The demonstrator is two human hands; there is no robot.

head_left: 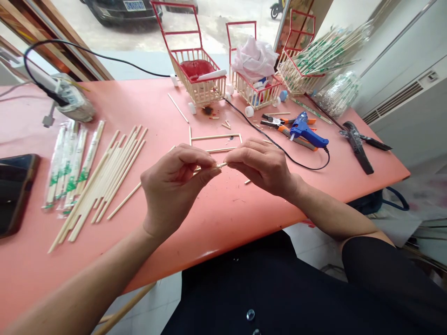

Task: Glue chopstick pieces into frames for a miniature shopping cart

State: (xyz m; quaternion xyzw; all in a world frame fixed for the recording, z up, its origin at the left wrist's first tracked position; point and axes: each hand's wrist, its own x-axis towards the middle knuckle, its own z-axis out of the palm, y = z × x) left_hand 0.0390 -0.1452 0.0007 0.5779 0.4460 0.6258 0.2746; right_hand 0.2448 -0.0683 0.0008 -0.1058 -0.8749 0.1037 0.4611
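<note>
My left hand point(174, 186) is closed in a pinch on a thin pale wooden stick point(221, 165). Thumb and fingertips of my right hand point(263, 165) pinch the other end of it, and the two hands nearly meet over the table. Most of the stick is hidden by the fingers. Just beyond my hands lies a rectangular frame of sticks point(214, 137), partly covered by them. To the left, several bare wooden chopsticks point(113, 174) lie in a loose slanting pile. One more stick point(125, 200) lies beside the pile, close to my left wrist.
Wrapped chopsticks point(70, 163), a phone point(16, 190) and a power strip point(71, 95) occupy the left. Small stick carts point(202, 90) with red handles stand at the back. Rightward are a blue glue gun point(309, 132), orange-handled pliers point(279, 122), its cord and a black-handled tool point(358, 144).
</note>
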